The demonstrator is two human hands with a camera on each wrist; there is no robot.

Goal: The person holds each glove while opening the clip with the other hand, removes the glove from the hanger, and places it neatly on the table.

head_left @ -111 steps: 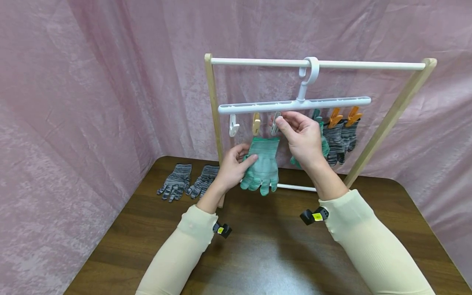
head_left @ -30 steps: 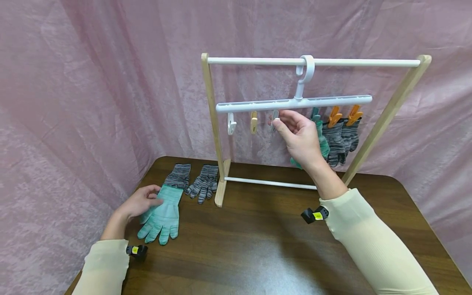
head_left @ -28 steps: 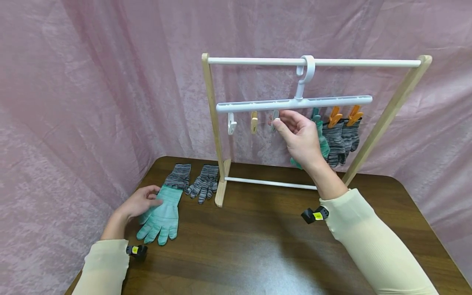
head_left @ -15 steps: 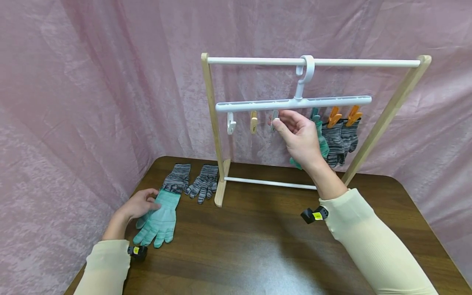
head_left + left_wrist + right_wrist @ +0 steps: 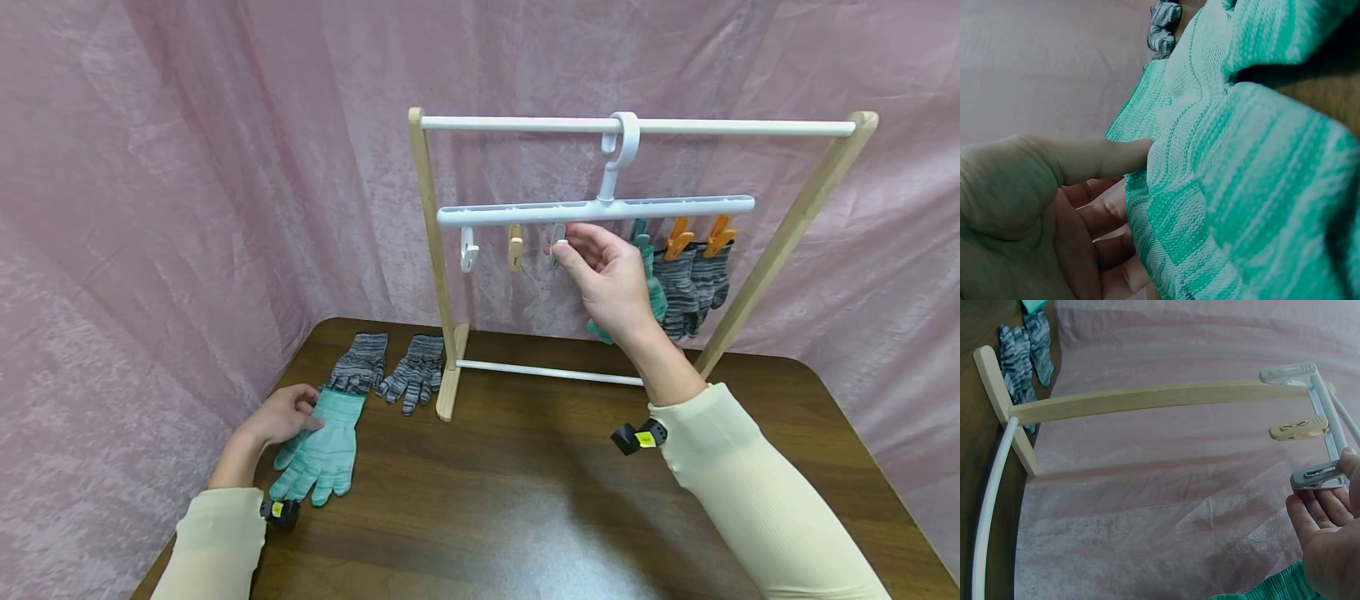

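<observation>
We find the unclipping partly done: nearest us, at eight o'clock on the table (image 5: 525,500), our left hand (image 5: 281,414) grasps the cuff of the green glove (image 5: 322,446), which lies flat just beside two grey gloves (image 5: 390,375). Farther off, at one o'clock, our right hand (image 5: 611,279) pinches the grey clip (image 5: 557,242) on the white hanger (image 5: 600,210); one green glove (image 5: 651,275) and two striped gloves (image 5: 693,279) hang clipped, by our judgement left to remove.

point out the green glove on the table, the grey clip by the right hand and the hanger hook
green glove (image 5: 324,446), head view, on its palm area
grey clip (image 5: 1321,475), right wrist view, on the clip's body
hanger hook (image 5: 628,133), head view, on the hook's curve over the rail
</observation>
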